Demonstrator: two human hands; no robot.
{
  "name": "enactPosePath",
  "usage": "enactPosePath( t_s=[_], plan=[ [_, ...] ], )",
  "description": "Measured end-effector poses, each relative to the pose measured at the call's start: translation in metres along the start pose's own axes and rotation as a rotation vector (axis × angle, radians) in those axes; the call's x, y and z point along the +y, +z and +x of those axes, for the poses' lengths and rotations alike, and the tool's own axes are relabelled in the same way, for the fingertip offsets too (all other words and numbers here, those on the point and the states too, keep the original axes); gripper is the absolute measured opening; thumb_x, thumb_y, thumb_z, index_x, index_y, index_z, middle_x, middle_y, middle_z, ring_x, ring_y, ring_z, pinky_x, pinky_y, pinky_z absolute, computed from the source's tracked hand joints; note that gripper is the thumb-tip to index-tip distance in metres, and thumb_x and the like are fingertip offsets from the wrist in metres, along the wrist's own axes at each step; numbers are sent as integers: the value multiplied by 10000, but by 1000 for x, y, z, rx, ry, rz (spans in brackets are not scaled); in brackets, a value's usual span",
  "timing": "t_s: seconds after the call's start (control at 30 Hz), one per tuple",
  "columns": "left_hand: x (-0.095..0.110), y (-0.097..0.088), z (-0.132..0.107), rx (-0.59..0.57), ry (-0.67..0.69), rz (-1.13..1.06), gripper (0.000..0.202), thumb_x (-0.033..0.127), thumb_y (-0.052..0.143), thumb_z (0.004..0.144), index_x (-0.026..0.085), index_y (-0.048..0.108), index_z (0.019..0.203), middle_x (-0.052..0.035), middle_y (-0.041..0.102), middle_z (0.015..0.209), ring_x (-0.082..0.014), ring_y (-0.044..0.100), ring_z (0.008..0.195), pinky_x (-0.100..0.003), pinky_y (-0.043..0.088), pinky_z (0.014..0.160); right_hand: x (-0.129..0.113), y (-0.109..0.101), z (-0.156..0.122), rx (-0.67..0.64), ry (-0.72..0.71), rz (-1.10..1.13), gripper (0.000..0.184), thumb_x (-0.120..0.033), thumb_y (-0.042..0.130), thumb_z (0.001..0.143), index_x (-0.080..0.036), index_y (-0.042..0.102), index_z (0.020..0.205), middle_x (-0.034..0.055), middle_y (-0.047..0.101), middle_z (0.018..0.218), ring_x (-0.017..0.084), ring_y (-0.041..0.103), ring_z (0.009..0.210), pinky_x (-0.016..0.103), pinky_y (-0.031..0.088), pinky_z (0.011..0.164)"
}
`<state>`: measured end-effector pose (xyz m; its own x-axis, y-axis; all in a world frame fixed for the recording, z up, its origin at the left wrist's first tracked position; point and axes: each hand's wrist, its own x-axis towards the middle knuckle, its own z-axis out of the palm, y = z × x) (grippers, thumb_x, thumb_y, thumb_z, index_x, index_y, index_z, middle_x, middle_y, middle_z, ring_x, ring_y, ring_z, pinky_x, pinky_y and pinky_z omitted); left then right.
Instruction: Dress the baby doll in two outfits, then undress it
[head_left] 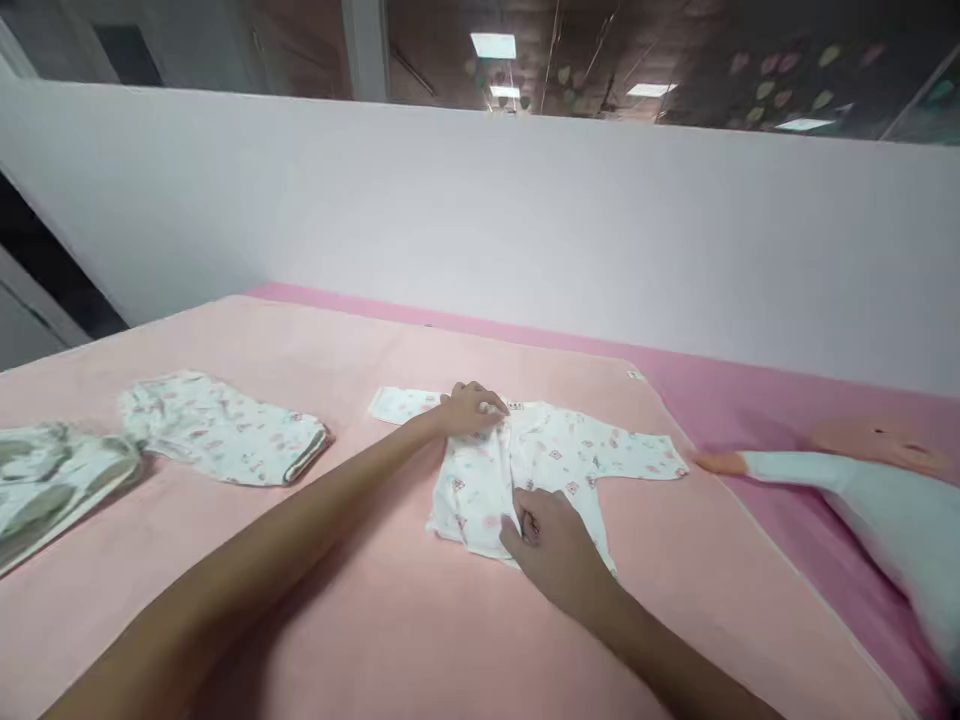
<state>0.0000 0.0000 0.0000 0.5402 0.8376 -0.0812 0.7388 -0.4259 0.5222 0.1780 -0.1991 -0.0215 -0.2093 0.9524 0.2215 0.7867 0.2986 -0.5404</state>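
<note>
A small white baby shirt (555, 455) with a pink and pale print lies spread on its back, sleeves out to both sides. My left hand (472, 408) is at the collar, fingers bent and closed on the cloth by the neckline. Lower down, my right hand (559, 545) has its fingers curled and its thumb against the front edge of the shirt, pinching the cloth near the hem. The exact grip under the fingers is partly hidden.
Beneath everything is a peach-pink blanket (360, 600) on a pink mat (750, 400). At left lie a folded printed garment (225, 430) and a green-spotted one (60, 485). A doll in white clothing (870, 490) lies at right. A white wall (525, 220) stands behind.
</note>
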Motion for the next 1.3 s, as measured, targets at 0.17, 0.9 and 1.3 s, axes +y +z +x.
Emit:
enactPosePath(
  t_s=[0.17,0.9,1.3],
  plan=[
    [3,-3,4,-70,1,5,409,501,689,847,382,736,1235,-58,627,1353,-348,511,1396,-588,414,1175,1,0,-1,-19,25,26,389,-218,547,918,-224,246,671,-60,361,572,126,384,579,276,285,573],
    [10,41,2,305,323,12,165,307,471,1052,251,616,1107,-60,664,1214,-283,514,1139,-478,370,1034,-4,-31,-1,-160,258,141,474,-450,563,1000,-222,280,695,-64,321,620,115,312,595,261,274,570],
    [7,43,4,325,316,31,200,313,454,1050,234,613,1140,-72,667,1232,-283,523,1150,-479,388,1044,-13,-8,-23,79,-415,-133,331,-183,587,983,-226,603,1311,115,676,1320,282,601,1247,462,511,1047]
  ],
)
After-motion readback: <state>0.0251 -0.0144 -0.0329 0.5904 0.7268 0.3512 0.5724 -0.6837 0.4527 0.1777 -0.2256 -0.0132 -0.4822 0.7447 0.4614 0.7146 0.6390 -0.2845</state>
